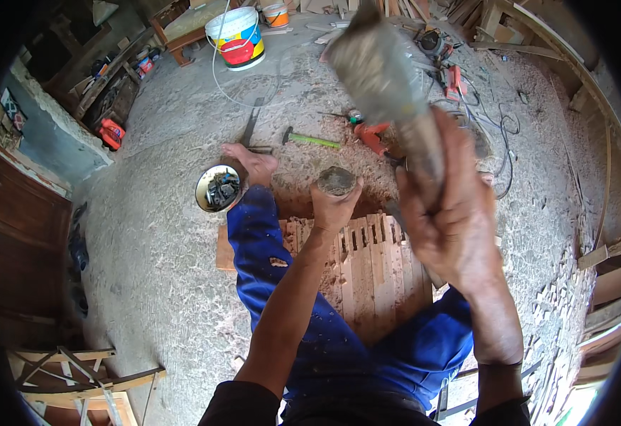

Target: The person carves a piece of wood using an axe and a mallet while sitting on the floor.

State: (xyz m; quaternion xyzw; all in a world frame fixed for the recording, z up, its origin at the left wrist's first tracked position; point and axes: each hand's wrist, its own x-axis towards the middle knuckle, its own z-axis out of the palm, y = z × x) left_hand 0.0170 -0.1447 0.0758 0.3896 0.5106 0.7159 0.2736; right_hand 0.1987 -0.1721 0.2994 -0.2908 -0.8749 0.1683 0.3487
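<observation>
Blocky grey-brown mallet [380, 74] being gripped by right fingers [458, 142].
At its seven o'clock, round-topped grey object [337, 181] being clasped by left fingers [322, 204].

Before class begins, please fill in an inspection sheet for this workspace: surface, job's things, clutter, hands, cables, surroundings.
Surface: rough, littered floor.
Job's things: slotted wooden pieces, side by side; mallet, blurred; round-topped tool, lower end hidden.
Clutter: green-handled hammer; bowl of dark bits; red power drill.
Hands: left hand grips the round-topped tool; right hand holds the mallet raised.
Cables: dark cable looped on the floor, right.
Surroundings: wooden door left; timber right.
</observation>
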